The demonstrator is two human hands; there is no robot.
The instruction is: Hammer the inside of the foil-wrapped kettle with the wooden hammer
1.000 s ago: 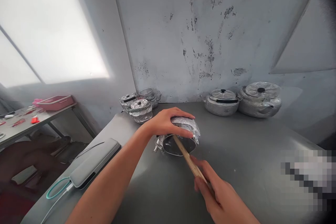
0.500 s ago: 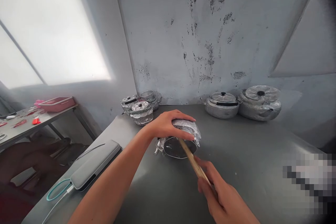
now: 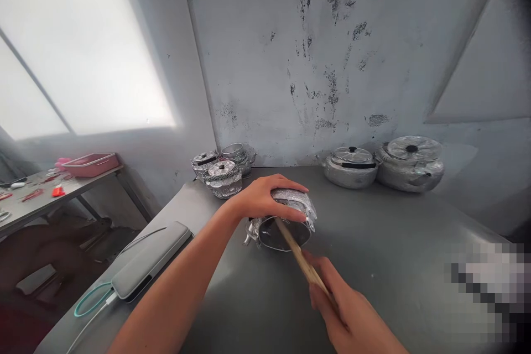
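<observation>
A small silvery metal pot (image 3: 293, 196) lies tipped on its side on the grey table, its dark opening towards me. My left hand (image 3: 267, 196) grips it from above, thumb near the rim and fingers over the far side. In my right hand (image 3: 338, 296) is a wooden stick (image 3: 299, 254), held slantwise. Its far end reaches inside the pot's mouth, where the tip is hard to make out. Bent metal fittings stick out at the pot's left and right sides.
Several small metal pots (image 3: 224, 182) stand at the back left, and two larger lidded pots (image 3: 350, 174) by the wall at the right. A grey case (image 3: 151, 260) with cables lies at the left edge. A pink basket (image 3: 92, 164) sits on another table.
My right hand and the wooden stick have shifted slightly to the left, with the stick's end further left in the opening. My left hand and the pot stay almost in place.
</observation>
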